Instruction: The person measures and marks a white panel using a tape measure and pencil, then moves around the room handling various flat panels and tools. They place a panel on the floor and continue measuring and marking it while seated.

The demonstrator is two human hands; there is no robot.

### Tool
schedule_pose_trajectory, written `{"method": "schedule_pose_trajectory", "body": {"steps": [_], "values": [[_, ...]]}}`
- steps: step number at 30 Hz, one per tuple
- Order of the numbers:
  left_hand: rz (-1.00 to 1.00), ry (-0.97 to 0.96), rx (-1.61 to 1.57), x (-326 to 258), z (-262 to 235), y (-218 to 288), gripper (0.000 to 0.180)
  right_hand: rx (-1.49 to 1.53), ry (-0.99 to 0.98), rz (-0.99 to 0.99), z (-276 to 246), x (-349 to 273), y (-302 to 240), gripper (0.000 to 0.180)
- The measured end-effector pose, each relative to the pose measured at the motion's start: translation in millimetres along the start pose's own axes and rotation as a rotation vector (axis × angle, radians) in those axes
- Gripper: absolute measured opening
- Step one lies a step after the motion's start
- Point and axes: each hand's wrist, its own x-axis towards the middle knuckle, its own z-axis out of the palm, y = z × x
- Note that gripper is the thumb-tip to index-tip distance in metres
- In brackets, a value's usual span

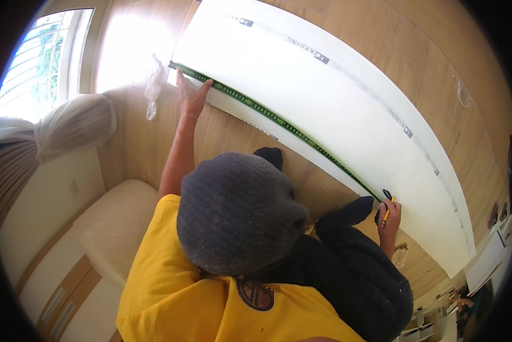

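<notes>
A long white board (301, 80) lies on the wood floor in front of me, with strips of printed marks along it. The dark green blade of a tape measure (267, 115) stretches along its near edge. At the blade's left end my left hand (192, 98) pins it to the board, forefinger and thumb spread along it. My right hand (390, 221) is closed at the other end, by the near edge. It grips a yellow pencil (389, 210), tip downward, and holds the tape there; the dark case is mostly hidden behind the fingers.
My dark-trousered leg (364, 268) and a rounded grey fabric shape (239, 214) are close to the board. Crumpled clear plastic (153, 88) lies past its left end. A plastic-wrapped curtain (74, 128) hangs by the window. At the far lower right is another person (468, 308).
</notes>
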Motion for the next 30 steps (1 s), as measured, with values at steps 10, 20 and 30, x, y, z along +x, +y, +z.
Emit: {"method": "schedule_pose_trajectory", "body": {"steps": [10,20,30], "values": [[-0.042,-0.156,0.147,4.5,-4.1,-10.2,0.112,-0.026,0.076,0.013,7.3,-16.6,-8.2,0.014],[0.005,-0.161,0.182,14.0,-17.4,5.4,0.105,-0.069,0.202,-0.083,25.3,-17.7,-2.1,0.016],[-0.056,-0.256,0.202,10.2,-27.7,-2.2,0.121,-0.044,0.13,-0.051,28.1,-27.1,-2.0,0.016]]}}
